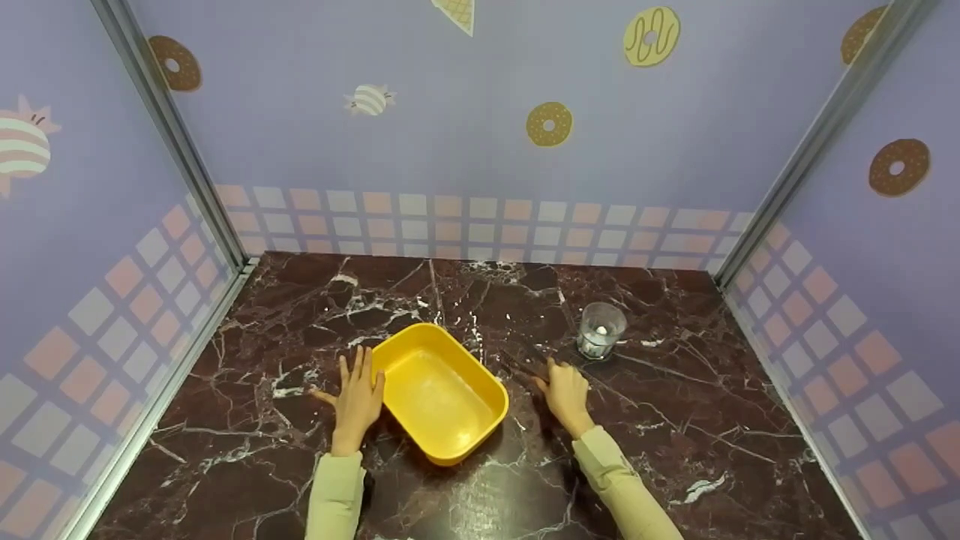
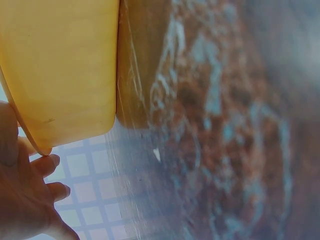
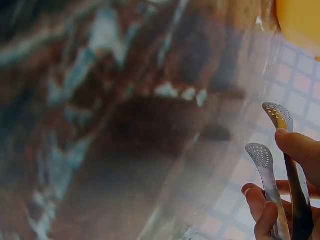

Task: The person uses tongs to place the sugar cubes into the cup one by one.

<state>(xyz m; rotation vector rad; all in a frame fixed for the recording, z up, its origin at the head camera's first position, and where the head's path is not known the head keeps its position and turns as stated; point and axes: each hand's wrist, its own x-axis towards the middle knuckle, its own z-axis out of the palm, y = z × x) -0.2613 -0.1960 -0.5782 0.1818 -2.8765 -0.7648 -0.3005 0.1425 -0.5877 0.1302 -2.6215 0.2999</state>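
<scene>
A yellow rectangular plastic tub (image 1: 439,394) stands at a slant on the dark marbled tabletop. My left hand (image 1: 358,401) is at its left side, fingers spread and straight, the thumb side right at the rim. In the left wrist view these fingers (image 2: 57,192) reach past the tub's corner. To the right of the tub, my right hand (image 1: 568,394) holds metal tongs (image 3: 271,185) between thumb and curled fingers. Their two perforated tips stand apart with nothing between them. Beyond that hand is a clear glass (image 1: 602,330) with something small and white inside.
Purple walls (image 1: 480,135) with pink and white checks enclose the table at the back and both sides. Metal frame posts (image 1: 180,142) run up the corners. The marbled tabletop (image 1: 697,420) is shiny and reflects light.
</scene>
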